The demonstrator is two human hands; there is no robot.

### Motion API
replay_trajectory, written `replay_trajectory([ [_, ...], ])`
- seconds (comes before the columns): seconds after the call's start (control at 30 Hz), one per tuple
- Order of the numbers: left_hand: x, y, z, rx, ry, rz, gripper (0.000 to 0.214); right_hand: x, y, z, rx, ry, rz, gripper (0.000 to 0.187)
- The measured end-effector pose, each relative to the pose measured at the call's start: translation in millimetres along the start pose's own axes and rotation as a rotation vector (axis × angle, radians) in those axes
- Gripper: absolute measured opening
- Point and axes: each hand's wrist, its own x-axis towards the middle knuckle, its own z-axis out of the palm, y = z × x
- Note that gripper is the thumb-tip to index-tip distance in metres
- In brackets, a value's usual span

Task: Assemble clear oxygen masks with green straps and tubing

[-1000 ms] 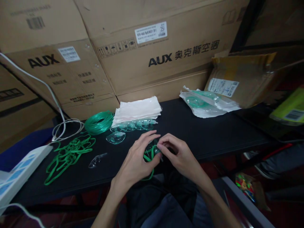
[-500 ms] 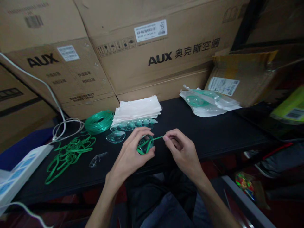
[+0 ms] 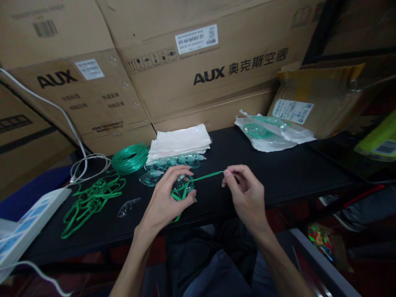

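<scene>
My left hand [image 3: 170,194] is closed round a clear green oxygen mask [image 3: 187,185] above the table's front edge. A green elastic strap [image 3: 208,175] runs from the mask to my right hand [image 3: 244,185], whose thumb and forefinger pinch its end and hold it taut. Part of the strap crosses the mask and hangs below my left hand. Just behind, more clear masks [image 3: 173,161] lie in a row, and a single mask [image 3: 151,178] sits nearer. To the left is a tangled heap of green straps [image 3: 95,198].
A coil of green tubing [image 3: 130,159] and a stack of white bags [image 3: 179,142] stand at the back. A small clear piece [image 3: 127,207] lies left of my hand. Opened packets [image 3: 269,134] rest at back right. Cartons [image 3: 216,95] wall the rear; a power strip [image 3: 31,222] is left.
My right hand has moved right, drawing the strap out longer from the mask. My left hand and the mask have shifted slightly left, and a strap loop now hangs below.
</scene>
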Motion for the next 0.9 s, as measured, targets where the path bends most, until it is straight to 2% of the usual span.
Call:
replay_trajectory([
  [0.2, -3.3, -0.3, -2.4, 0.006, 0.001, -0.004, 0.033, -1.9, -0.8, -2.2, 0.024, 0.085, 0.004, 0.01],
  [0.33, -4.6, -2.7, -1.3, -0.01, -0.002, -0.008, 0.035, -2.1, -1.2, -2.7, 0.037, 0.095, 0.007, 0.01],
  [0.4, -5.5, -3.5, 2.6, -0.048, 0.011, -0.022, 0.035, -1.3, -0.9, -2.5, 0.043, 0.012, 0.031, 0.012],
  [0.47, -6.6, -2.9, 9.5, -0.151, 0.033, -0.077, 0.042, -0.1, -0.2, -2.4, 0.055, -0.127, 0.091, 0.014],
  [0.57, -7.6, 0.7, 22.9, -0.396, 0.076, -0.169, 0.051, 1.6, -0.2, -3.6, 0.077, -0.305, 0.217, 0.033],
  [0.67, -6.8, 4.1, 32.5, -0.56, 0.09, -0.171, 0.042, 3.2, -3.3, -6.3, 0.068, -0.471, 0.303, 0.045],
  [0.77, -4.4, 4.1, 34.3, -0.512, 0.064, -0.119, 0.025, 5.3, -8.0, -8.6, 0.05, -0.599, 0.335, 0.046],
  [0.9, -1.5, 3.5, 31.0, -0.354, 0.044, -0.052, 0.013, 7.6, -8.1, -7.9, 0.092, -0.616, 0.343, 0.047],
])
